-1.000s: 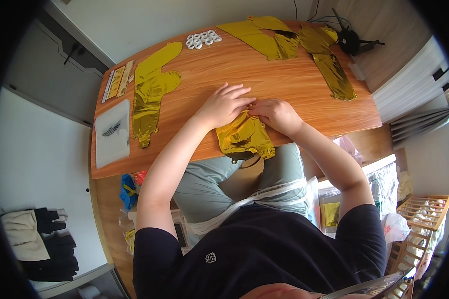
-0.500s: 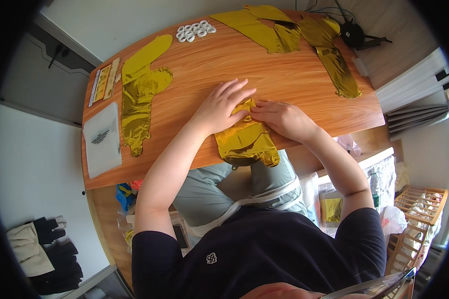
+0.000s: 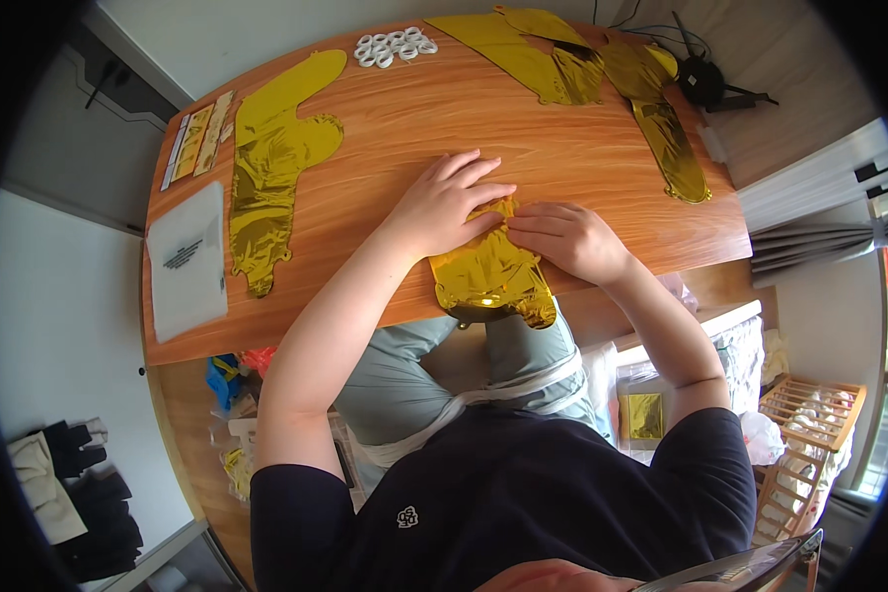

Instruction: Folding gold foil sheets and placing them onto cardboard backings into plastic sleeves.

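A flat gold foil balloon [image 3: 491, 268] lies at the table's front edge, wrinkled, with its rounded lower end hanging over the edge above my lap. My left hand [image 3: 451, 204] rests across its upper left part, fingers spread out over the tabletop and thumb down on the foil. From the right, my right hand [image 3: 567, 239] lies on the foil's upper right side, fingers stretched out flat and close together. The fingertips of the right hand come close to the left thumb near the narrow top of the foil. Part of that top is hidden under the hands.
More flat gold foil balloons lie on the wooden table [image 3: 395, 138]: one at left [image 3: 271, 168], others at far right [image 3: 661, 118]. White rings [image 3: 395, 46], a clear plastic bag [image 3: 187, 261] and gold-patterned strips [image 3: 199, 138] are there too. A black device [image 3: 701, 81] with cables stands at the back right.
The head view has shifted slightly. Both hands stay on the same foil balloon; its lower part now looks flatter, with its shine and creases changed.
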Motion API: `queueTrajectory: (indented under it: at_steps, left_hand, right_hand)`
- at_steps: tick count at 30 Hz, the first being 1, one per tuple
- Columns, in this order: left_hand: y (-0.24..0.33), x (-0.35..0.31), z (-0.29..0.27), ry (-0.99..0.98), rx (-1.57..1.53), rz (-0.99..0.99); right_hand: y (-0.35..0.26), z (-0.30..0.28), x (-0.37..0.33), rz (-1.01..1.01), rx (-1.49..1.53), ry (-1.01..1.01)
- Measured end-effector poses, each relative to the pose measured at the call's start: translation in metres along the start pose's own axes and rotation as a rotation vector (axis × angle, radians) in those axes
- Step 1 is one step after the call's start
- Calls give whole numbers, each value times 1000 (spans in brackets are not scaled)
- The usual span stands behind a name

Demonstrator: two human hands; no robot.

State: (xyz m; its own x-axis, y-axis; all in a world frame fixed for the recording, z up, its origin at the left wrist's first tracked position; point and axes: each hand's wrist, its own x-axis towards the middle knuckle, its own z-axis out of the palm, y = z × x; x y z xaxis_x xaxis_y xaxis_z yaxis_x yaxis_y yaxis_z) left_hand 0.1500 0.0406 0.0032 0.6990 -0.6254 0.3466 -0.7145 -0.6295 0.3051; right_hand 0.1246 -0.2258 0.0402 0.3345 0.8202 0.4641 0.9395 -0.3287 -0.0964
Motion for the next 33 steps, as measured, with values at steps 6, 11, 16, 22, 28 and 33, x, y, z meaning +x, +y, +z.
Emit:
queueTrajectory:
  at_steps: [6,11,16,22,28,33]
  left_hand:
    - [0,1,3,12,23,-3]
    - [-1,-2,4,21,65,1]
    - [-2,-1,5,49,50,17]
    - [-2,0,3,39,46,18]
    - [1,-2,2,17,71,-17]
    - [1,-2,3,16,88,-11]
  right_hand:
    - [-1,12,-3,87,64,49]
    - [-7,11,0,104,-1,72]
    - [-6,16,-5,173,98,94]
    - [-7,12,0,228,129,77]
    - [8,8,12,140,-31,22]
    - [13,6,20,-25,-173,13]
